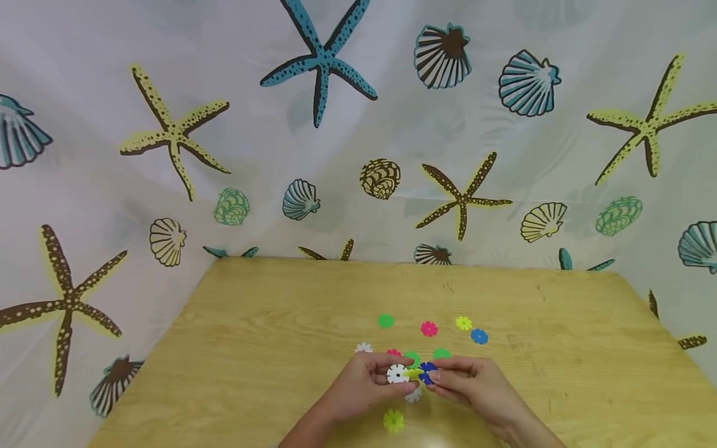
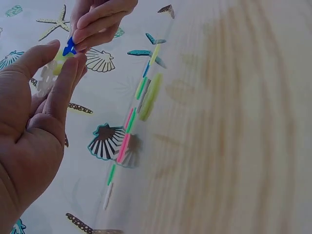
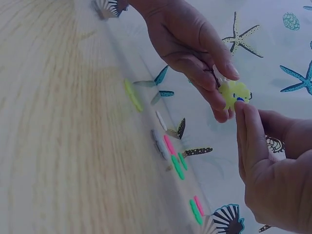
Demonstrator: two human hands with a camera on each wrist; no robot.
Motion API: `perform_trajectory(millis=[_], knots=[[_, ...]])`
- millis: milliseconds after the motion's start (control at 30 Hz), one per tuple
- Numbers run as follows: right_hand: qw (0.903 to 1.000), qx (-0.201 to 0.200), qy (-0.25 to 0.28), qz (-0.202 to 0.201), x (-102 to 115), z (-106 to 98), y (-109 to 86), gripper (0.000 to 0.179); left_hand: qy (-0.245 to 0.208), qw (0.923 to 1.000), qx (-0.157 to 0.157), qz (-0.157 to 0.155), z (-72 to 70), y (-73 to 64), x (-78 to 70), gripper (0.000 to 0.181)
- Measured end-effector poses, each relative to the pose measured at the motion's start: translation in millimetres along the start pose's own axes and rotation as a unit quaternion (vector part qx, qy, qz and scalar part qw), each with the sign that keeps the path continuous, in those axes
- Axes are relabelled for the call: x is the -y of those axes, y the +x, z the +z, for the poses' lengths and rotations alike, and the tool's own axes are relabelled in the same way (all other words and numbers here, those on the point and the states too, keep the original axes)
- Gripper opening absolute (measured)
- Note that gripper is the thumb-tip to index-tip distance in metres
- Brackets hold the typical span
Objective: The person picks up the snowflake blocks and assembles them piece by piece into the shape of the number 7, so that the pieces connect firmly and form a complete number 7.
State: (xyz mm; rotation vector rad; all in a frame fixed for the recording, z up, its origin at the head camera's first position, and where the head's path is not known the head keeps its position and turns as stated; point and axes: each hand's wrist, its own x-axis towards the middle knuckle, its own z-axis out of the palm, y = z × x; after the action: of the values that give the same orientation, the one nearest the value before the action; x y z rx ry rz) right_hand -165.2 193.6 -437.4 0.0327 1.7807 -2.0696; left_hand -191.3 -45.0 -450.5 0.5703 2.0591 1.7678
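My left hand (image 1: 361, 386) holds a white notched disc (image 1: 398, 374) between thumb and fingers. A yellow notched disc (image 1: 412, 374) stands edge-on between it and a dark blue notched disc (image 1: 427, 373). My right hand (image 1: 473, 378) pinches the blue disc against the yellow one. In the left wrist view, the blue disc (image 2: 69, 47) meets the yellow disc near my fingertips. The yellow disc (image 3: 233, 94) faces the right wrist view and hides most of the white and blue ones. Whether the blue disc is slotted in, I cannot tell.
Several loose notched discs lie on the wooden table (image 1: 269, 330): green (image 1: 386, 321), pink (image 1: 429, 328), yellow (image 1: 463, 323) and blue (image 1: 479, 336) behind my hands, another yellow disc (image 1: 394, 421) in front. A white disc (image 1: 413, 395) lies below my hands. Patterned cloth (image 1: 358, 143) surrounds the table.
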Motion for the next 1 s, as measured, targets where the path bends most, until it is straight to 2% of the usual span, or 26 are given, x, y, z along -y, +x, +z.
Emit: perform_trajectory(millis=[133, 433, 533, 667, 767, 867, 1000], knots=[[0.9999, 0.011, -0.001, 0.001, 0, 5, 1.4, 0.043, 0.037, 0.999, 0.004, 0.026, 1.6, 0.6, -1.3, 0.044], [0.9998, -0.004, 0.009, 0.019, -1, 15, 1.8, 0.031, 0.025, 0.999, 0.006, 0.038, 4.1, -0.3, -3.0, 0.041], [0.9999, -0.008, 0.003, 0.013, -1, 16, 2.4, 0.031, 0.029, 0.9991, 0.004, 0.03, 1.2, 0.0, -3.4, 0.041], [0.9996, -0.006, -0.024, -0.015, -4, 10, 4.8, 0.045, 0.035, 0.9994, -0.002, 0.008, -4.6, 0.5, -3.1, 0.039], [0.9986, -0.008, -0.047, -0.024, -8, 5, 7.5, 0.055, 0.042, 0.9991, -0.008, -0.003, -8.1, -0.1, -2.1, 0.038], [0.9968, -0.009, -0.076, -0.022, -11, 4, 9.6, 0.057, 0.049, 0.9986, -0.015, -0.011, -10.2, -1.2, -1.6, 0.037], [0.993, -0.005, -0.116, -0.025, -13, 6, 14.0, 0.057, -0.022, 0.9993, 0.004, -0.029, -13.4, -3.3, -1.6, 0.039]])
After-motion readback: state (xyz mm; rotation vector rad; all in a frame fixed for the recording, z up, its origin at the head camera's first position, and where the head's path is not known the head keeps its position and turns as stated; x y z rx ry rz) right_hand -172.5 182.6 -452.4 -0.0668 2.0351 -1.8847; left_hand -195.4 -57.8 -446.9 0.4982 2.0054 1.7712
